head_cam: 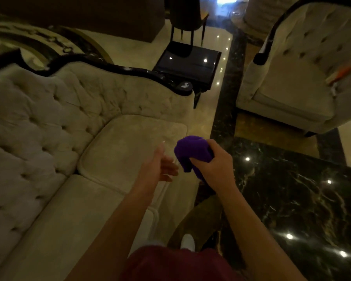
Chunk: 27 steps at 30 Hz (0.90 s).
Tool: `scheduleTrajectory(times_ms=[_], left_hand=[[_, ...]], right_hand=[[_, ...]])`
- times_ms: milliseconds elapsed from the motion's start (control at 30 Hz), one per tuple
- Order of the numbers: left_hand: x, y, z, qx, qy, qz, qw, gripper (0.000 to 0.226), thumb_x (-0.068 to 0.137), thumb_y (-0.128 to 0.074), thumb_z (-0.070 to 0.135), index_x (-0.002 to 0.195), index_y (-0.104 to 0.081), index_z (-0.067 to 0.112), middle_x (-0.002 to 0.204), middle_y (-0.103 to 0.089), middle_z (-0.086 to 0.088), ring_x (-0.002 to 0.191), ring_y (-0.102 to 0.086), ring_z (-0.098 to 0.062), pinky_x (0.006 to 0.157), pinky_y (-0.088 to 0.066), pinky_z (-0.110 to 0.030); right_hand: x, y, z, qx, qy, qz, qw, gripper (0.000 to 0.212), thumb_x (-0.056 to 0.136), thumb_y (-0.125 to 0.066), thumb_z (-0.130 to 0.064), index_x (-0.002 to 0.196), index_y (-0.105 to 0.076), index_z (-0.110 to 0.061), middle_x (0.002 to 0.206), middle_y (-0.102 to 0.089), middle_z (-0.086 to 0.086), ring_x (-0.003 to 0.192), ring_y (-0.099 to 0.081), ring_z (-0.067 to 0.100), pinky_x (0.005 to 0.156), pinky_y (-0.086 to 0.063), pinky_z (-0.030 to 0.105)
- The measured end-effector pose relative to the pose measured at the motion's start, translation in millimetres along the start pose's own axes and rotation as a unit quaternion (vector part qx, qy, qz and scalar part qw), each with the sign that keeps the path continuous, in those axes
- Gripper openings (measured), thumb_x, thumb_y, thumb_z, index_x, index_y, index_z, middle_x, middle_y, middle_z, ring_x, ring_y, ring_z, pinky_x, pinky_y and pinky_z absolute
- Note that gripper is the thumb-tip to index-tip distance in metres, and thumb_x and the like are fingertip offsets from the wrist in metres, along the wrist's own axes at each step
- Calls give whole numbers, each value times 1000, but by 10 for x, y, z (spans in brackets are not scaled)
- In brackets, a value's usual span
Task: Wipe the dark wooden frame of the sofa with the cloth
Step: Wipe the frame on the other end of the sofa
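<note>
Stood beside a pale tufted sofa (49,122), looking down along both bare arms. Right hand (217,161) clenched around a bunched purple cloth (190,153), gripping it from the right side with most of the fabric bulging out to the left and a fold hanging below the fist. Left hand (162,165) released and empty, palm turned toward the cloth, fingers (170,169) spread loosely and just beside the fabric; touching or not, impossible to tell through the blur. Both hands held in the air above the front edge of the end seat cushion (130,142), well apart from the dark wooden frame (118,67). That frame curved glossy and black along the top of the backrest and ended in a rounded scroll (183,87) at the armrest. Cloth nowhere near it, no contact with the wood. Beyond the armrest, a dark glossy side table (190,65) on the shiny floor (292,189), with ceiling lights mirrored in both. Across a strip of dark marble, a matching armchair (292,78) with the same black trim. At the bottom edge, a dark red garment (170,264) and a white shoe (187,241).
</note>
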<state>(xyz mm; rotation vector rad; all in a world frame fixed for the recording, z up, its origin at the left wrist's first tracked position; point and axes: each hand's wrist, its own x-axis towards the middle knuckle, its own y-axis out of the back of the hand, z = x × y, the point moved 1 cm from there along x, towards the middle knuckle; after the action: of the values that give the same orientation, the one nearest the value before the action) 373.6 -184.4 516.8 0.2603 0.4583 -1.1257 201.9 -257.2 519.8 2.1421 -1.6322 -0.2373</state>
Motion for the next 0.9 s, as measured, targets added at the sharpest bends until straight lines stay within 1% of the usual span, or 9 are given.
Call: scheduleTrajectory(times_ms=[67,167,333,400,500,633,733,833,900], left_hand=[[182,-157,171,-120,92,-98,984,83,92,-36,78,115,-68,6,106,-77,-18,97,-75,-32,78,-58,-42],[494,-318,370,-223,102,-116,963,95,80,-42,82,130,-65,5,123,-71,-23,112,-70,-36,84,-61,-44],[1063,-454,601,-342,105,-94,929,71,100,-47,57,136,-57,-3,132,-65,-25,123,-65,-33,104,-52,-44],[1323,-483,646,-336,109,-69,933,56,102,-51,45,135,-59,0,125,-70,-23,113,-71,-32,88,-60,-41],[1761,-496,801,-325,112,-23,939,54,93,-65,34,140,-57,8,126,-71,-17,109,-72,-32,74,-63,-39],[2320,-461,1091,-319,94,-27,943,59,85,-72,41,136,-60,14,122,-75,-9,106,-75,-27,72,-63,-38],[2659,-448,1324,-328,102,-76,936,55,88,-70,39,137,-59,16,127,-73,-9,110,-73,-30,79,-62,-46],[2932,-473,1527,-326,100,-116,933,55,90,-67,38,139,-58,13,132,-69,-12,118,-69,-33,93,-59,-51],[3114,-480,1631,-279,81,-113,950,55,90,-66,41,137,-59,13,130,-71,-11,118,-69,-30,95,-58,-48]], right_hand=[[261,-17,-22,-51,52,-11,997,36,85,-82,-18,118,-67,-23,103,-70,-11,93,-66,1,86,-53,22],[569,-69,-40,-120,91,-38,988,43,80,-84,-18,120,-70,-25,111,-71,-9,104,-62,7,97,-51,38],[1029,-148,13,-125,132,-167,969,49,81,-81,-32,128,-69,-30,138,-65,-13,135,-52,6,120,-33,38],[1279,-127,74,-11,72,-159,985,33,88,-73,-36,120,-71,-32,126,-69,-17,124,-60,4,109,-47,33],[1768,-82,255,106,-19,-40,993,14,97,-65,-27,109,-71,-25,106,-74,-11,106,-69,11,90,-57,27],[2452,-154,500,181,-244,3,953,14,100,-64,-31,113,-69,-28,114,-73,-9,111,-69,14,95,-57,35],[2815,-328,561,321,-375,-51,868,41,87,-68,-59,119,-60,-34,132,-64,2,119,-63,24,102,-55,54],[3083,-498,538,442,-361,-100,815,87,70,-73,-75,141,-49,-33,141,-57,3,130,-58,33,105,-51,62],[3296,-564,494,451,-360,-93,811,98,67,-78,-72,147,-47,-25,143,-59,8,130,-60,35,108,-49,60]])
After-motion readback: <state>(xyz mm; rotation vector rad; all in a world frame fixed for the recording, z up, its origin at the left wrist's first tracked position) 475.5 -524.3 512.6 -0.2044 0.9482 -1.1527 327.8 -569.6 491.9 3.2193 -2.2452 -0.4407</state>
